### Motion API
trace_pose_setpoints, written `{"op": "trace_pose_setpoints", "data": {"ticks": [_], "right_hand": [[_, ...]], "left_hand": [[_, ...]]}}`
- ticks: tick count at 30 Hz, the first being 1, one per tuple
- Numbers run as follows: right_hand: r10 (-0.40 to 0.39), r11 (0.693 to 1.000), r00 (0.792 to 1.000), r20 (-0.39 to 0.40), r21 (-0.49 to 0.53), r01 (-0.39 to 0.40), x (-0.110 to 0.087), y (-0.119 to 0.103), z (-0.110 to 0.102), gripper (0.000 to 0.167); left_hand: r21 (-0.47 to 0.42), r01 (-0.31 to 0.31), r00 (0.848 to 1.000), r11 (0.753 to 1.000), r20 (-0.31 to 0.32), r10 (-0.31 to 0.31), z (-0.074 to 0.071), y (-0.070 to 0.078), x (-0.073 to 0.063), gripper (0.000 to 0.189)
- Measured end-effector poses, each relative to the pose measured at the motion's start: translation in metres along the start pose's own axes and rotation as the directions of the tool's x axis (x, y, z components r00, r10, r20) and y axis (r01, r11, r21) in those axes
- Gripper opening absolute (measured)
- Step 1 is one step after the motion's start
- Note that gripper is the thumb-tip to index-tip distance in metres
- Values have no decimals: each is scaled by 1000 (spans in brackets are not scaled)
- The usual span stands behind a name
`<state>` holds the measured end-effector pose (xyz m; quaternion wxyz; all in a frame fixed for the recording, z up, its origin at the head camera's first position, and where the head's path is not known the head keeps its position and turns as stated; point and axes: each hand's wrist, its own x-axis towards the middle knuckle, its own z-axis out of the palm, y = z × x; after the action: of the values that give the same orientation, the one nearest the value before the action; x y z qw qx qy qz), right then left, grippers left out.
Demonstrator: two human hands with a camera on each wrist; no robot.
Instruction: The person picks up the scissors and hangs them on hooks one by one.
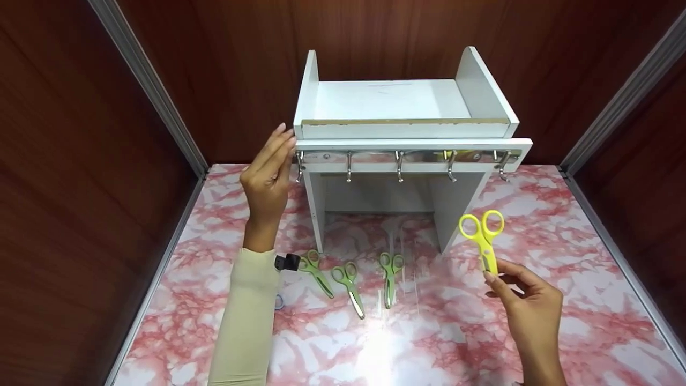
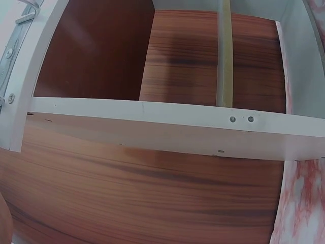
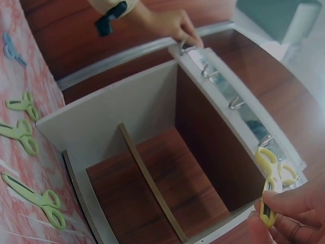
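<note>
My right hand (image 1: 536,300) pinches yellow scissors (image 1: 485,249) by the blade end, finger loops upward, in front of the shelf's right side. In the right wrist view the scissors (image 3: 272,178) overlap the last hook of the rail. A white shelf unit (image 1: 412,145) stands at the back, with a row of metal hooks (image 1: 400,166) along its front rail, bare of hanging things. At that rail's left end my left hand (image 1: 268,179) rests with extended fingers against the unit's side. Only a sliver of that hand (image 2: 4,223) shows in the left wrist view.
Three green scissors, left (image 1: 320,279), middle (image 1: 351,289) and right (image 1: 390,281), lie on the marbled tabletop (image 1: 455,332) before the shelf. Blue scissors (image 3: 12,49) lie farther left, mostly hidden by my sleeve in the head view. Brown panels (image 1: 69,187) enclose the space.
</note>
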<state>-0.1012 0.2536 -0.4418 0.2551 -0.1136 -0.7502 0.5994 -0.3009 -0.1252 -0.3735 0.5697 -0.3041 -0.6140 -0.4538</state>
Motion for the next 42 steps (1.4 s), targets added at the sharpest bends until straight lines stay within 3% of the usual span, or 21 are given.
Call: {"op": "trace_pose_setpoints", "data": {"ticks": [19, 27, 42], "right_hand": [[20, 1000, 1000, -2, -1, -20, 5, 1, -2, 23], [16, 996, 1000, -2, 92, -15, 7, 3, -2, 21], [22, 997, 1000, -9, 71, -21, 8, 5, -1, 23]], "left_hand": [[-5, 5, 1000, 1000, -12, -6, 2, -1, -1, 21], [11, -1, 1000, 1000, -19, 2, 2, -1, 0, 20], [7, 2, 1000, 1000, -19, -2, 2, -1, 0, 20]]}}
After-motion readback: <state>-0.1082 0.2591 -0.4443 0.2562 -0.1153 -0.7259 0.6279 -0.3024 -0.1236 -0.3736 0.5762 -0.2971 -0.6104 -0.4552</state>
